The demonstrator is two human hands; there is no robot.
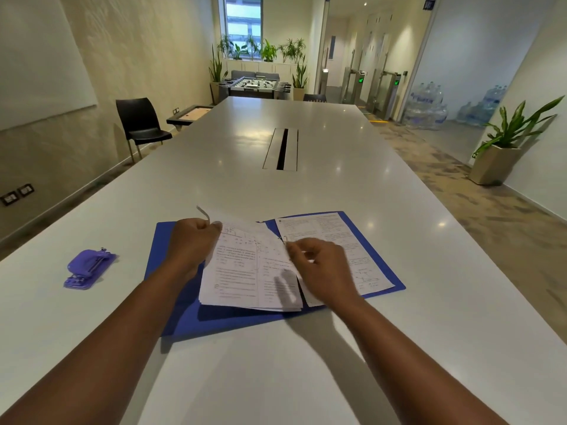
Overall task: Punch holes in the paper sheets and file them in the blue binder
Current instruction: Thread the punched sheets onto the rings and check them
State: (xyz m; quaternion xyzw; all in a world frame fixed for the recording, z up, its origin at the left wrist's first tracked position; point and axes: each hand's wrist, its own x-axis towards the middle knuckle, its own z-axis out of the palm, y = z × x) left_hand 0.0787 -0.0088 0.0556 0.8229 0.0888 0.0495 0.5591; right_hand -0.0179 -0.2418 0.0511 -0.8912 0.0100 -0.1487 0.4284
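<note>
The blue binder (pixel 171 250) lies open and flat on the white table in front of me. A stack of printed paper sheets (pixel 242 271) rests over its middle, raised a little at the far end. My left hand (pixel 191 243) grips the stack's top left corner, where the paper curls up. My right hand (pixel 319 265) pinches the stack's right edge near the binder's metal fastener; it is motion-blurred. Another printed sheet (pixel 331 237) lies on the binder's right half. A purple hole punch (pixel 89 268) sits on the table left of the binder, away from both hands.
The long white table (pixel 306 191) stretches ahead, with a cable slot (pixel 282 148) in its middle. A black chair (pixel 139 124) stands by the left edge. Potted plants, water bottles and a foosball table are far off on the floor.
</note>
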